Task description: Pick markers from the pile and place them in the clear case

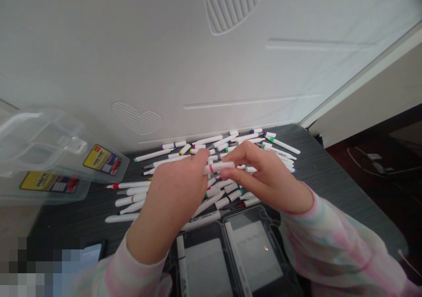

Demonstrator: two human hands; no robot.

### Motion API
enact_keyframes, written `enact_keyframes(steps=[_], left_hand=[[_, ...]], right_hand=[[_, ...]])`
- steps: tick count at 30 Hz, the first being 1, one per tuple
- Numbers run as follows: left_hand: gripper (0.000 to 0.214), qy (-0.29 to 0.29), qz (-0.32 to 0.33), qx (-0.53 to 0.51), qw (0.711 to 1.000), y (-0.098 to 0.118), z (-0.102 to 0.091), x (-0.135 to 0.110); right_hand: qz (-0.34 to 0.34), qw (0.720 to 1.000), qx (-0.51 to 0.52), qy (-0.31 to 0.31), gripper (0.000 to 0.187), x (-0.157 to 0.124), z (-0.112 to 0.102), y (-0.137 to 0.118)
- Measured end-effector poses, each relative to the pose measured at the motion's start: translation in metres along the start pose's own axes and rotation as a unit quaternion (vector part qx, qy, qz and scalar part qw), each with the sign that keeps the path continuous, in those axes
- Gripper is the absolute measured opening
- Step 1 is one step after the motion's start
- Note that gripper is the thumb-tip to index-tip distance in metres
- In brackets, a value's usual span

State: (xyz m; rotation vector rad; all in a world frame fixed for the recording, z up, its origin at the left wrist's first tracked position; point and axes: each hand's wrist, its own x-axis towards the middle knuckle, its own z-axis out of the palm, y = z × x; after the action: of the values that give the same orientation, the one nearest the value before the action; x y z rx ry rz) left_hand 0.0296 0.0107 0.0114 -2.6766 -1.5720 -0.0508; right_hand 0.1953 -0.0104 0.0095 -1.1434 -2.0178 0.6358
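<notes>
A white marker with a pink band (216, 167) is held level between my two hands, above a spread of loose markers. My left hand (180, 187) is closed around its left part, and the fingers hide that end. At the right end, my right hand (260, 169) pinches the marker between thumb and fingers. Below them, white markers with coloured bands and tips (207, 202) lie in a loose heap on the dark tabletop. Nearest me is a clear two-part case (227, 244), with one white marker (235, 257) in the right part and another (182, 266) in the left.
Clear plastic boxes with yellow marker labels (102, 159) stand at the left. A phone (91, 255) lies at the lower left. A pale panel with heart reliefs (184, 68) rises behind the dark table (329, 191). Cables (369, 163) show at the far right.
</notes>
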Motion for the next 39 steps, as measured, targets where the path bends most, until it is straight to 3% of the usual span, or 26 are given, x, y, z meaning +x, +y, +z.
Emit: enact_keyframes(steps=[9,17,23,27,39], left_hand=[[0.018,-0.014,0.010,-0.049,0.999,-0.0009,-0.0007,-0.0002],[0.019,-0.009,0.035,-0.153,0.988,-0.0010,-0.0004,-0.0021],[0.020,0.000,0.040,-0.205,0.978,-0.0004,-0.0021,-0.0016],[0.021,0.007,0.030,-0.210,0.977,-0.0006,-0.0024,-0.0018],[0.020,0.015,0.034,-0.209,0.977,-0.0002,-0.0021,-0.0027]], right_hand=[[-0.004,1.000,0.026,-0.003,0.013,-0.0011,0.0012,-0.0003],[0.052,0.995,0.086,-0.012,0.014,-0.0017,0.0020,-0.0042],[0.024,0.996,0.086,-0.011,0.020,-0.0012,-0.0005,-0.0052],[0.024,0.995,0.100,-0.014,0.025,-0.0016,-0.0017,-0.0064],[0.059,0.988,0.143,-0.005,0.013,-0.0023,0.0000,-0.0076]])
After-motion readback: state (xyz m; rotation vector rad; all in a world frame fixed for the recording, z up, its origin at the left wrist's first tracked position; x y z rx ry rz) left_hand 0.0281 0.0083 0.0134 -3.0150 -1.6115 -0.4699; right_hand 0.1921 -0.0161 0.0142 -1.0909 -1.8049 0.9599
